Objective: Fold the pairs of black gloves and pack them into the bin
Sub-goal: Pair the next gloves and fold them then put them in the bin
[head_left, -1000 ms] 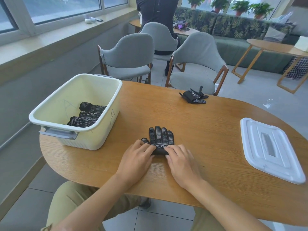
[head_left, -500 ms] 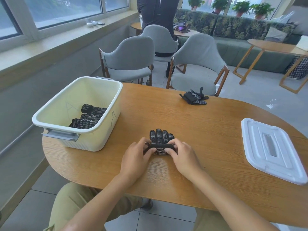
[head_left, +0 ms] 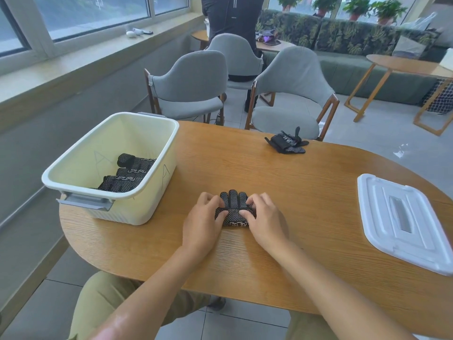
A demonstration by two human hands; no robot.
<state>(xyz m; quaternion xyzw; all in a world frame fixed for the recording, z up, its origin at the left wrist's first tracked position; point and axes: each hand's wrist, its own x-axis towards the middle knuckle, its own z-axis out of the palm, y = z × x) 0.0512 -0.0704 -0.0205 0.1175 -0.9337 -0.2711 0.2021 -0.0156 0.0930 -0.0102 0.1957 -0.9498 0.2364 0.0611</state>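
My left hand (head_left: 203,223) and right hand (head_left: 266,220) pinch the black dotted fabric glove pair (head_left: 235,209) mid-fold on the oval wooden table (head_left: 306,192), hiding its sides; the cream plastic bin (head_left: 157,192) stands just left.

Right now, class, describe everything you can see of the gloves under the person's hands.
The gloves are black knit with white grip dots, lying flat on the wooden table, fingertips pointing away. The cuff end, which bears white lettering, is folded up over the palm. The left hand and right hand pinch the fold from either side.
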